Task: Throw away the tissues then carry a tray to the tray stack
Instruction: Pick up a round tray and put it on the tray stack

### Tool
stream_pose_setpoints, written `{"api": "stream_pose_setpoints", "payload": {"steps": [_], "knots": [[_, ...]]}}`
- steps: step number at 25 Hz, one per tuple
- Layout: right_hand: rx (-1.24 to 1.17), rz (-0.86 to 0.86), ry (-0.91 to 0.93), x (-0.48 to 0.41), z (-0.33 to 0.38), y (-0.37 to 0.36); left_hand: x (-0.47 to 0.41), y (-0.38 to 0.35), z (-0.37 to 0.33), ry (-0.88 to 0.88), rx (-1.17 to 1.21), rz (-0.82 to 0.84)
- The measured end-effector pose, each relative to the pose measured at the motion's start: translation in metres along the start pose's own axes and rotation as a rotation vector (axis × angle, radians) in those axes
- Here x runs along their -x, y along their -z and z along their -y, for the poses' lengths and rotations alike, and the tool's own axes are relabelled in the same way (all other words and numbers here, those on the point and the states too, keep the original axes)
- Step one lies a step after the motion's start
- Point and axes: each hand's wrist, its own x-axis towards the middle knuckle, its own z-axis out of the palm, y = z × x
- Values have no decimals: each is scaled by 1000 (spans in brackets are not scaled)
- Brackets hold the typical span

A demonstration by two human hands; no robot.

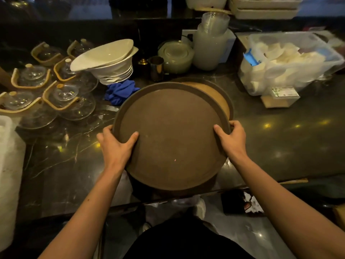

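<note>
Head view: left hand [116,146] and right hand [231,140], each grip clamped on a round matte brown tray's [171,135] rim, above a glossy dark marble counter [65,161].

A dark marbled counter [61,157] is seen carrying stacked white bowls [112,64], a crumpled blue cloth [120,92], glass teapots [61,96] at left, a metal jug [157,69], clear plastic bins [287,60] and a tray stack [220,90].

open counter [280,139] right of tray stack [211,90], blue cloth [121,92] and stacked bowls [112,66] crowding left
</note>
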Motion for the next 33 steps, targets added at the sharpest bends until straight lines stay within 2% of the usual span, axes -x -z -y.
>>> {"api": "stream_pose_setpoints", "payload": {"steps": [11,33], "knots": [[-51,40,-59,-121,-42,52,14,-112,-68,115,-33,-48],[54,21,-108,-199,-54,-5,-78,-180,-54,143,-78,-23]]}}
